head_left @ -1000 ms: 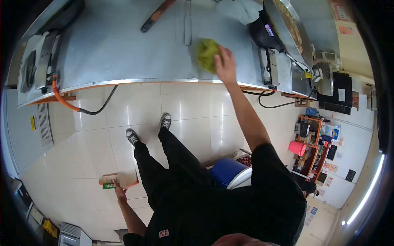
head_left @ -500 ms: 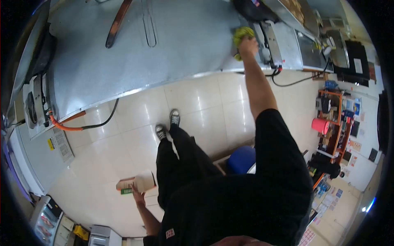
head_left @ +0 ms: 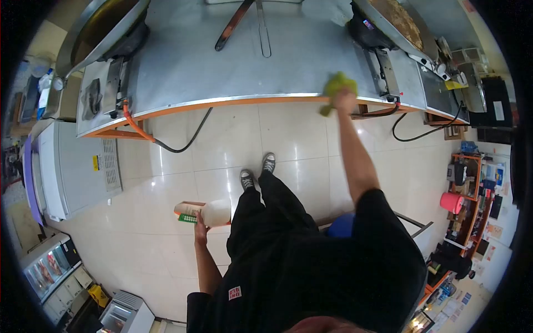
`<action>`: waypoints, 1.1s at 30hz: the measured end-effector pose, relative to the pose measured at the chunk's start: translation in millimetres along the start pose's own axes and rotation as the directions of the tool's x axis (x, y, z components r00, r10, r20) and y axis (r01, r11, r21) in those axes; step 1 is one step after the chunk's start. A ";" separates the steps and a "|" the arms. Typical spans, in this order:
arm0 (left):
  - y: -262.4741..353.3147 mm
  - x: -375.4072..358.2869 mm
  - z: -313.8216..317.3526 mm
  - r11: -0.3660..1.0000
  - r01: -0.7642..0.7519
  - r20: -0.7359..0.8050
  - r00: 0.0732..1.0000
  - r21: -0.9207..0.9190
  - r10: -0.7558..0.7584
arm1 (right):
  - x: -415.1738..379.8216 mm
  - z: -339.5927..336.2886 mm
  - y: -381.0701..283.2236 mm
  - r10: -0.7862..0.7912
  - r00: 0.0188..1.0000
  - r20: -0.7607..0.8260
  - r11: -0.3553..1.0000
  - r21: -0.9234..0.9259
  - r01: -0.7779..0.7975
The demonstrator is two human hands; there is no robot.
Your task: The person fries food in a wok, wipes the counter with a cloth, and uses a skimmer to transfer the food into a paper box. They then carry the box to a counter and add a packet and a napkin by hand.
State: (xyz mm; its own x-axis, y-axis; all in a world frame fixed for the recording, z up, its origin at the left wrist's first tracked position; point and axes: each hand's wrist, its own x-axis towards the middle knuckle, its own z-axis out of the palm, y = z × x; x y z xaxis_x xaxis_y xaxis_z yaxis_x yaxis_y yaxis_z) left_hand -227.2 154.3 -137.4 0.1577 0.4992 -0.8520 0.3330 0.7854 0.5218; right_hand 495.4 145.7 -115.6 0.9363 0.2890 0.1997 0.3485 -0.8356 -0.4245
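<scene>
My right hand (head_left: 345, 100) is closed on a yellow-green cloth (head_left: 338, 84), which is bunched up at the front edge of the metal-topped table (head_left: 239, 77). The cloth is slightly blurred and lies left of the right-hand burner's metal bar (head_left: 387, 72). Down at my left side, my left hand (head_left: 201, 226) grips an open paper food box (head_left: 217, 213), pale inside with orange-brown edges and a green patch. What the box contains, if anything, cannot be made out.
Tongs (head_left: 265, 41) and a long wooden-handled utensil (head_left: 233, 25) lie toward the table's back. Large pans stand on burners, one pan (head_left: 100, 33) left and another (head_left: 397, 22) right. Hoses (head_left: 183, 149) hang below the front edge. A blue container (head_left: 341, 226) is beside my legs.
My right hand has drawn the cloth from beside the right burner to the table's front edge. The whole view has shifted, showing more of the left pan. My left hand still holds the box.
</scene>
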 end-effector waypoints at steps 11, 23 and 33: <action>-103.4 -9.1 -107.4 0.950 0.290 -0.030 0.957 0.117 -0.288 | -210.1 -27.4 -161.7 -0.662 0.688 0.296 0.673 0.639 0.373; 107.0 149.4 65.3 0.848 0.030 0.244 0.952 0.529 -0.186 | -393.2 -362.3 232.0 0.729 0.678 -0.093 0.647 0.415 -0.639; 135.8 115.3 358.7 0.669 -0.232 0.501 0.831 0.706 -0.240 | -601.5 -549.6 382.3 0.716 0.074 -0.694 0.366 0.283 -0.887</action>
State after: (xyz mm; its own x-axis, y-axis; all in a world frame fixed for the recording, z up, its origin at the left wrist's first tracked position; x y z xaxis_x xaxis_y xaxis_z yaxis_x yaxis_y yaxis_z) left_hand 169.7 187.2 -180.0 0.5169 0.0429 -0.8549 0.8426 0.1508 0.5170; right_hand 41.2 -604.3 87.3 0.2886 -0.9012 0.3233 -0.6902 -0.4299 -0.5821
